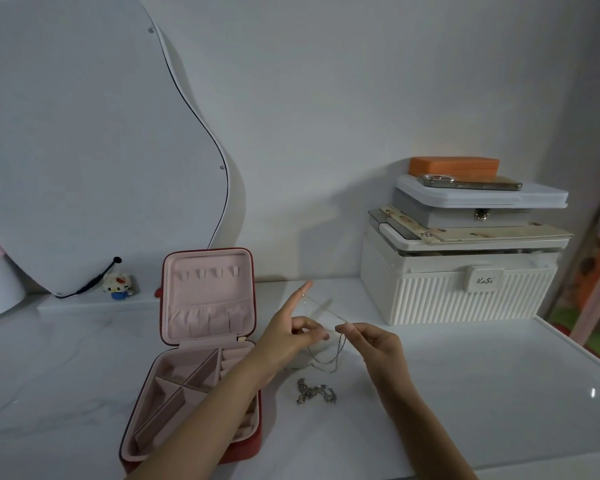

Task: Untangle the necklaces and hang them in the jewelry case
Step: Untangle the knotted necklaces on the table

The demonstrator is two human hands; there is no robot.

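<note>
A red jewelry case (201, 341) with pink lining stands open on the white table, its lid upright with small hooks near the top. To its right, a thin fine chain (338, 344) is stretched between my hands above the table. My left hand (293, 332) has its index finger straight out with the chain looped over it, while thumb and other fingers curl on the chain. My right hand (371, 339) pinches the chain at its fingertips, and loops hang below. A chunky silver necklace (315, 393) lies bunched on the table under my hands.
A white ribbed storage box (465, 296) stands at the back right, stacked with grey boxes, an orange box (454, 168) and a phone (471, 183). A curved mirror (94, 143) leans on the wall at left, with a small toy figure (118, 285) at its base. The table edge runs along the right.
</note>
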